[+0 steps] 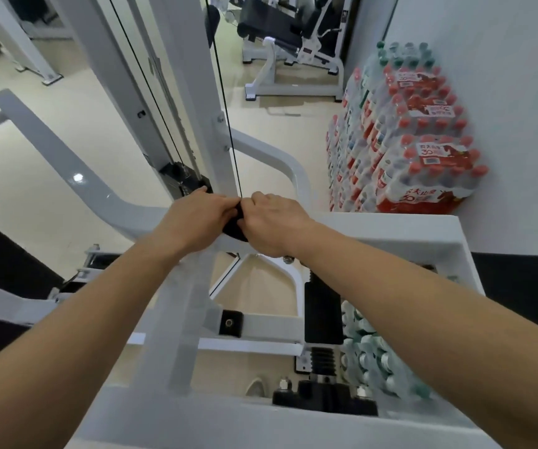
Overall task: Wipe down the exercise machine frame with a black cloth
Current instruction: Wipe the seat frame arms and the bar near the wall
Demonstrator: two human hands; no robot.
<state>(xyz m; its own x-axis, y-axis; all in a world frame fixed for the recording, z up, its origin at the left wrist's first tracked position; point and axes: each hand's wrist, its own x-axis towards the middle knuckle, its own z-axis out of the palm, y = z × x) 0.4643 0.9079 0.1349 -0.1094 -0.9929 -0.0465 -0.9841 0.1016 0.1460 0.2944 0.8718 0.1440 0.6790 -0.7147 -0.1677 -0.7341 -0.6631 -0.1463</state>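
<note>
My left grip (193, 218) and right grip (274, 225) both hold the cloth (233, 229) between them; the frame (131, 215) bar runs sideways beneath.

Shrink-wrapped packs of red-capped water bottles (423, 150) are stacked against the white wall (504, 76), with green-capped bottles (403, 55) piled behind them. A second machine (277, 24) with black pads is seen farther off on the cream floor (18, 189). More bottles (369, 350) are seen at lower right.
</note>
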